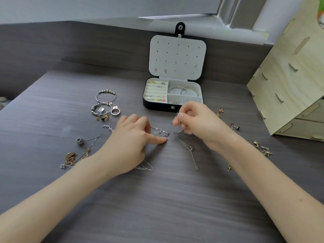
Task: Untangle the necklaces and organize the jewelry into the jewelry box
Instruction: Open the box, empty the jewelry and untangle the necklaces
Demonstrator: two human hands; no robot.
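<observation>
1. The tangled necklaces (163,133), thin silver chains, lie on the table (175,199) between the two hands, just in front of the jewelry box (157,106).
2. The left hand (133,142) is low on the table, fingers curled over one chain, thumb tip pressed down just beside the knot. Judged purpose: to pin that side so the knot cannot slide.
3. The right hand (199,123) pinches a loop between thumb and forefinger and holds it up off the table. Judged purpose: to draw one strand away from the pinned part and open the knot.
4. The box stands open, its lid leaning upright against the back ledge. Both hands are thus free, and the compartments can be reached. Rings, small earrings and bangles sit inside.
5. Loose on the table: bracelets (105,102) to the left of the box, and a gold necklace (73,158) near the left forearm.
6. Judged progress: untangling in hand; much is not yet boxed.
</observation>
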